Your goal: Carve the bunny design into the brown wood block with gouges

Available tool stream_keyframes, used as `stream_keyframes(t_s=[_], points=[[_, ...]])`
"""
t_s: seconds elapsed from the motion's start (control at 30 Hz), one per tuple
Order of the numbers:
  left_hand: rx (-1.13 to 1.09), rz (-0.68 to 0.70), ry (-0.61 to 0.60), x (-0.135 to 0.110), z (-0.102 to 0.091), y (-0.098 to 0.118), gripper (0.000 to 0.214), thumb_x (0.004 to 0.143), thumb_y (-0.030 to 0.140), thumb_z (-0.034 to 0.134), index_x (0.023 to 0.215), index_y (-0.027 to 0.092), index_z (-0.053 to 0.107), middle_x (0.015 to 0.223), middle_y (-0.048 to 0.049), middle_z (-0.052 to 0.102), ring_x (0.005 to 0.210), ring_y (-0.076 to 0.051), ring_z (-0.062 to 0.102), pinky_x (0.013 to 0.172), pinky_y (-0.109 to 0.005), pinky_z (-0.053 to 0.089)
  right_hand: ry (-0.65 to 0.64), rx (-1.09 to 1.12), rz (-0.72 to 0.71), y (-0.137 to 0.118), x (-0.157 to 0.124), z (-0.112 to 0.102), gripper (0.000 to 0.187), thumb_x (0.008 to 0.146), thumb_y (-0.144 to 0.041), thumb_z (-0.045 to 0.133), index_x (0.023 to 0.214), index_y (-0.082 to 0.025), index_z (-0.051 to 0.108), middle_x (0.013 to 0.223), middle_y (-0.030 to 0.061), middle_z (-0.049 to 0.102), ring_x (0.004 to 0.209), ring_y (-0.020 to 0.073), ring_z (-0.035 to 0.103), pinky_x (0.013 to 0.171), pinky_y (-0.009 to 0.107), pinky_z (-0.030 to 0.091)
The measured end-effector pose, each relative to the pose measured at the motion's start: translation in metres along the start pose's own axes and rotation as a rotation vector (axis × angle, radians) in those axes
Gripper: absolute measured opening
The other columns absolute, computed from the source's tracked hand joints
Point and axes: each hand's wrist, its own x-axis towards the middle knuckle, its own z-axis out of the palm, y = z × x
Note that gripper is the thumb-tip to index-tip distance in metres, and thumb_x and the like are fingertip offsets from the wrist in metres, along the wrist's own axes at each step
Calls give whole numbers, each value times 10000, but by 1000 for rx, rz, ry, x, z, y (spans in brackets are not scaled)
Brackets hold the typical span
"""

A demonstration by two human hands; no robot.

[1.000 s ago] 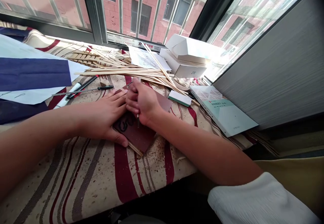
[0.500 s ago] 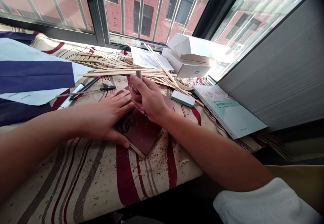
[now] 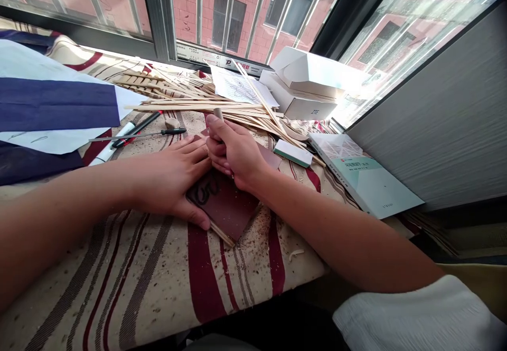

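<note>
A reddish-brown board [image 3: 236,214] with black brush-like marks lies on the striped cloth, its pale layered edge facing me. My left hand [image 3: 184,176] rests flat over the board's left side, fingers stretched out and thumb along the near edge. Above the board's middle, my right hand [image 3: 240,155] is wrapped in a fist round a carving tool [image 3: 218,113]. Only the tool's pale round butt shows above the thumb; its working end is hidden below the hand. Brown crumbs and chips lie around the board.
Thin wooden strips [image 3: 190,102] lie beyond my hands, with a drawing sheet [image 3: 233,85] on them. A white box [image 3: 311,102], an eraser-like block [image 3: 293,153] and a book [image 3: 364,176] are at the right. A thin dark-handled tool [image 3: 173,131] and markers [image 3: 114,147] lie left.
The view has shifted slightly, so the hands and board appear a little farther right. My left hand stays flat on the board; my right hand keeps its grip on the carving tool.
</note>
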Motion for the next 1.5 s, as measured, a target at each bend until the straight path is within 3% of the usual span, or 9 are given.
stream_keyframes(t_s=[0.1,0.27,0.5,0.7,0.97,1.03,1.2,1.37,1.5], points=[[-33,1,27,4,0,0,1402,685,1106,539,1664,103,486,1804,-255,269,1692,-485,254,1451,-572,93,76,-19,-65,0,0,1,565,1153,-240,525,605,-215,389,439,-117,314,354,21,224,337,144,212],[-62,76,45,4,-2,4,1115,764,986,640,1565,212,612,1704,-160,501,1673,-424,325,1455,-527,134,-353,-121,86,-5,-5,-1,599,1156,-234,465,562,-228,394,432,-98,299,330,39,207,325,186,187],[-68,-14,24,7,2,5,1391,685,1073,597,1704,143,416,1809,-235,276,1711,-481,199,1440,-584,71,166,-74,-121,4,-6,1,518,1134,-317,552,664,-237,348,486,-107,259,403,52,197,380,183,212],[-118,39,29,6,-4,7,1269,690,994,704,1673,219,490,1794,-174,351,1689,-468,269,1431,-575,156,-275,-102,111,-5,-8,-4,563,1168,-348,402,618,-243,343,462,-101,224,364,54,132,348,200,152],[-32,-31,-19,8,2,4,1450,680,1085,583,1741,125,351,1827,-260,183,1718,-491,174,1433,-599,89,283,-46,-205,8,-7,2,540,1137,-255,530,620,-215,380,484,-91,307,409,39,258,400,173,260],[-25,-35,-28,8,0,4,1439,686,1069,600,1740,121,354,1834,-260,146,1717,-497,168,1430,-618,83,231,-47,-180,5,-8,-2,535,1135,-308,536,636,-227,361,483,-95,278,402,49,222,388,188,237],[-71,11,1,8,-4,6,1330,693,1038,630,1693,180,453,1831,-214,223,1722,-462,187,1441,-590,68,-159,-42,1,2,-12,-6,521,1142,-359,450,648,-249,326,481,-108,207,382,59,113,365,222,153],[-53,1,-24,5,-5,6,1079,797,941,630,1592,211,600,1768,-154,410,1688,-452,280,1439,-586,114,146,5,-186,17,-16,16,509,1110,-420,586,686,-248,364,519,-93,336,425,72,255,397,238,216],[-54,-65,-101,2,-10,2,1358,724,963,679,1753,142,346,1851,-207,121,1729,-467,160,1440,-587,117,138,3,-74,-4,-17,2,518,1105,-441,595,693,-259,341,513,-109,241,406,79,148,389,277,130]])
